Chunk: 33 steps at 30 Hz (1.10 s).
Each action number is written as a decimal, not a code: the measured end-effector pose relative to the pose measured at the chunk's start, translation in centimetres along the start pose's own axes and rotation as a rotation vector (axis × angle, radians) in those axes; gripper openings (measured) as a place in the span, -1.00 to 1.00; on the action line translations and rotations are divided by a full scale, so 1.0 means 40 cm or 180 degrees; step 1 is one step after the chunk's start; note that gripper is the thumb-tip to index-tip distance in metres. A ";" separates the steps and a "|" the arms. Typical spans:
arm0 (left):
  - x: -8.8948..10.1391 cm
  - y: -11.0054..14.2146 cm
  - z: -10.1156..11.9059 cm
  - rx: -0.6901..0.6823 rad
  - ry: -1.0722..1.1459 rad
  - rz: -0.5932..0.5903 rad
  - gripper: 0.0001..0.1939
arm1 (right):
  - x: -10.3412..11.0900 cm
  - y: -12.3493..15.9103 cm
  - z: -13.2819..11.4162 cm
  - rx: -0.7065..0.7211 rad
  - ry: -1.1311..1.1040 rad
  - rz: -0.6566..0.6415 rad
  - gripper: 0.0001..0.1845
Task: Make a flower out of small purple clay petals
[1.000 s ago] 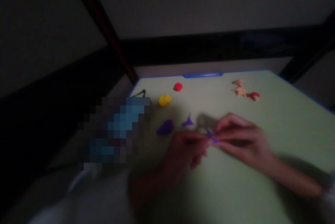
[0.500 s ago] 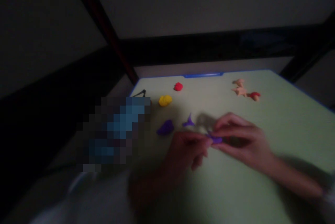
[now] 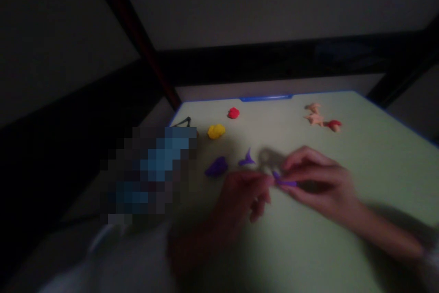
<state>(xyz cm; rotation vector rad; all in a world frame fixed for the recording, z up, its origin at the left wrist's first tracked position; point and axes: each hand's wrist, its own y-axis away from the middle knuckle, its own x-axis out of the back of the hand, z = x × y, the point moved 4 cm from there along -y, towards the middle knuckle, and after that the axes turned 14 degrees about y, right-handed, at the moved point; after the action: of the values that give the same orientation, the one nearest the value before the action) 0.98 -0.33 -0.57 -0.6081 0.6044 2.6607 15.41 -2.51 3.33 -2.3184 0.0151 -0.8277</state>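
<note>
Between my hands is a small bent piece of purple modelling clay (image 3: 287, 183). The thumb and fingers of my right hand (image 3: 324, 183) pinch it from the right. My left hand (image 3: 242, 194) is closed in a pinch, its fingertips at the left end of the same piece; its other fingers are curled below. Just beyond the left hand, a pointed, three-armed purple clay shape (image 3: 247, 159) stands on the pale tabletop (image 3: 291, 247). A larger purple clay lump (image 3: 216, 167) lies to the left of that shape.
Toward the back left lie a yellow clay lump (image 3: 216, 131) and a red clay lump (image 3: 233, 113). Peach clay pieces (image 3: 314, 118) and a red-and-peach piece (image 3: 334, 125) lie at the back right. A blue handle (image 3: 266, 98) marks the far edge. A blurred-out area covers the left side.
The purple piece between my fingers shows a clearer bend, with one end turned up. My left fingertips have drawn slightly left, and my right hand has shifted slightly right.
</note>
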 end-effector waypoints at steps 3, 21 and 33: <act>0.000 0.001 -0.001 -0.0006 -0.0009 0.0036 -0.75 | 0.000 0.000 0.001 0.0000 0.0043 0.0042 -0.79; 0.001 0.004 -0.003 -0.0126 -0.0168 -0.0083 -0.68 | -0.003 0.002 0.002 0.0046 0.0100 -0.0031 -0.86; -0.005 0.002 -0.002 -0.0151 -0.0310 -0.0062 -0.75 | -0.006 0.003 -0.006 0.0137 0.0120 -0.0043 -0.86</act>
<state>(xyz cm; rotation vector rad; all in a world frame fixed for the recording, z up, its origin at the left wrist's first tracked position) 1.14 -0.49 -0.49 -0.4915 0.5067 2.6752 15.10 -2.67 3.26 -2.2648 -0.0018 -0.8702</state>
